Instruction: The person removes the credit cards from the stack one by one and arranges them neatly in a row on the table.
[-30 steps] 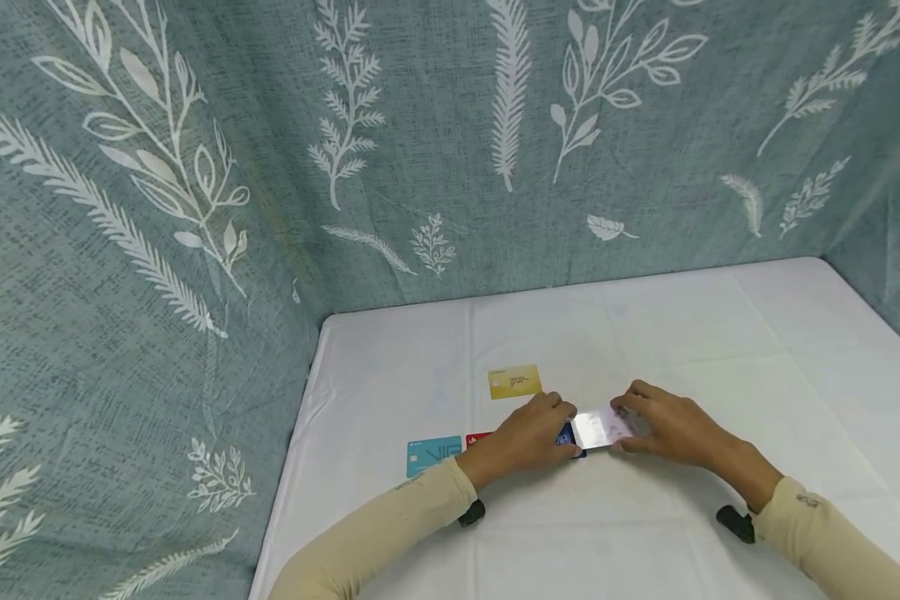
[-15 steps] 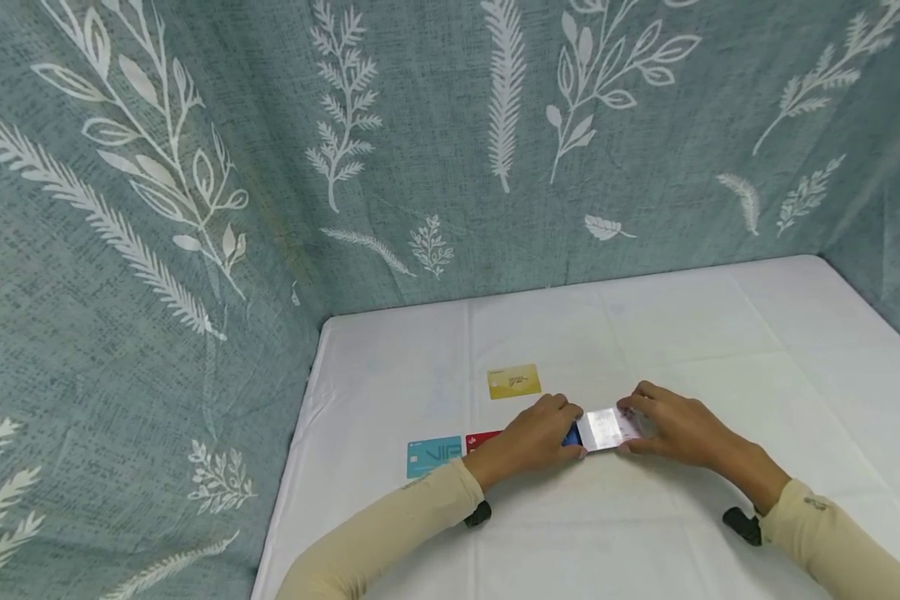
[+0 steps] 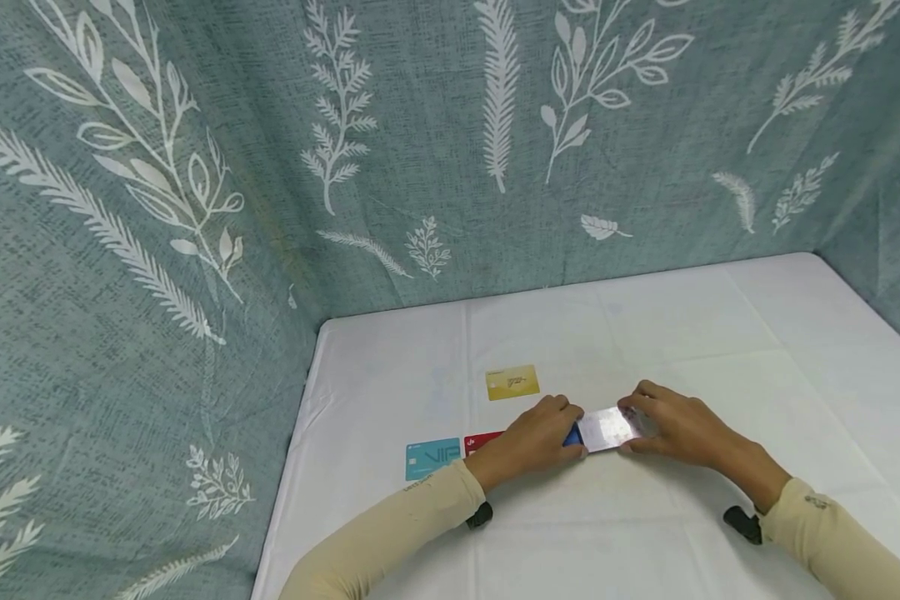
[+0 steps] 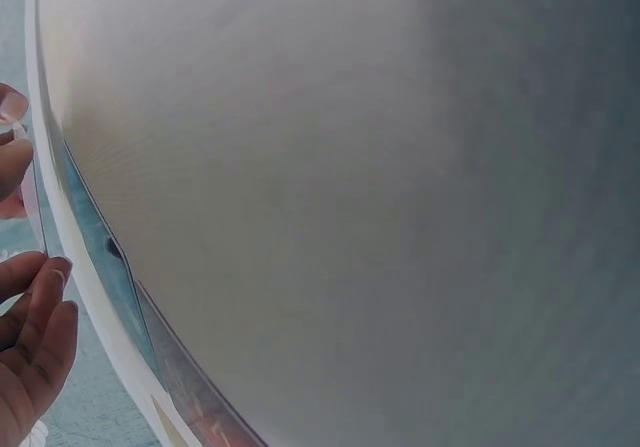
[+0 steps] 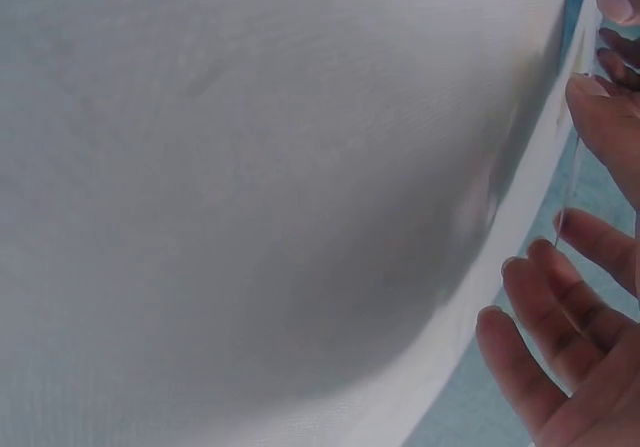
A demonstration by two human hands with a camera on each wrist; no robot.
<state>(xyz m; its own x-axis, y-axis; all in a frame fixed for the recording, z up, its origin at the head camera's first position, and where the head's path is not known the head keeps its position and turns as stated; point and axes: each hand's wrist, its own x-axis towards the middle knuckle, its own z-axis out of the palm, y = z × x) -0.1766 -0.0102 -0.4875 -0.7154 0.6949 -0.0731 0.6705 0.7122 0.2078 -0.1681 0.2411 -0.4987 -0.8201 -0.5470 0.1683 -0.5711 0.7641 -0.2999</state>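
Note:
A shiny, pale card (image 3: 607,428) spans the gap between my two hands in the head view. My left hand (image 3: 534,437) pinches its left end, thumb at the near edge and fingertip at the far edge. With thumb and fingers my right hand (image 3: 681,423) grips the right end the same way. Part of a blue card (image 3: 572,435) shows between the left fingers, mostly covered by that hand. In the right wrist view the right thumb (image 5: 603,127) and fingers sit at either side of a thin, clear-looking edge. A red card (image 3: 482,442) lies partly hidden behind the left hand.
Left of the red card lies a teal card (image 3: 431,459) with VIP lettering. A yellow card (image 3: 512,382) lies farther back on the white-covered table (image 3: 390,358). A leaf-patterned curtain (image 3: 450,142) hangs behind and to the sides.
Both hands have shifted slightly right along with the pale card. More of the red card shows, while the blue card's near corner is now hidden by the left hand.

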